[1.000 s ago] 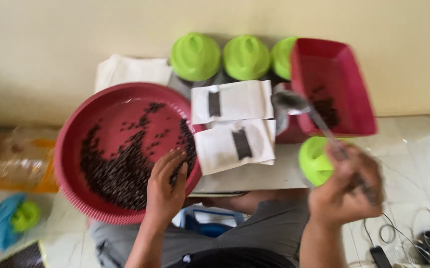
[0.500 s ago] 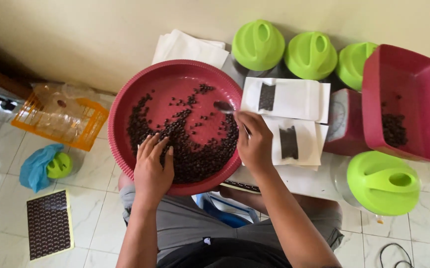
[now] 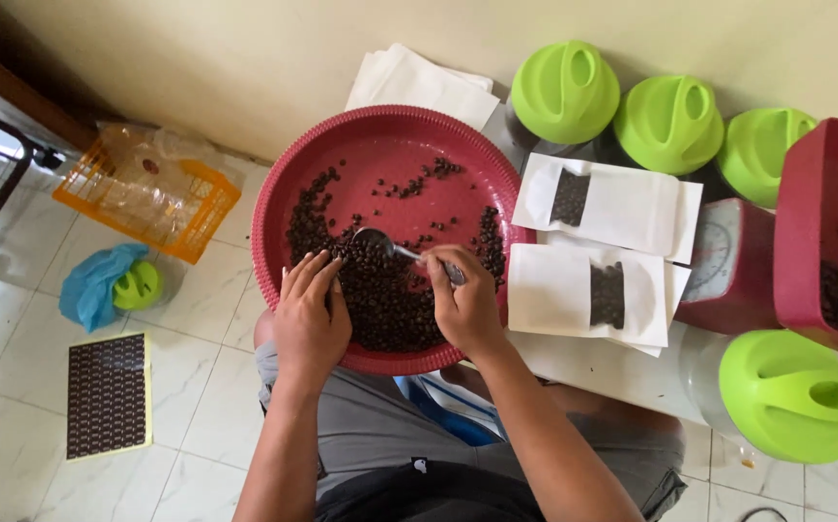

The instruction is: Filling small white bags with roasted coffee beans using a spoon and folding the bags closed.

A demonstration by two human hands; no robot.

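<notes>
Round red plastic basin (image 3: 380, 145) rested on lap, pile of dark roasted coffee beans (image 3: 380, 300) spread inside toward near rim. Left hand (image 3: 310, 314) laid flat on pile, fingers extended, nothing gripped. Right hand (image 3: 464, 302) closed around handle of small metal spoon (image 3: 395, 248), bowl dipped among beans at basin centre.

green lids (image 3: 566, 92) | orange basket (image 3: 153, 198) | white pouches (image 3: 607, 203) | red tub (image 3: 830, 237)
</notes>
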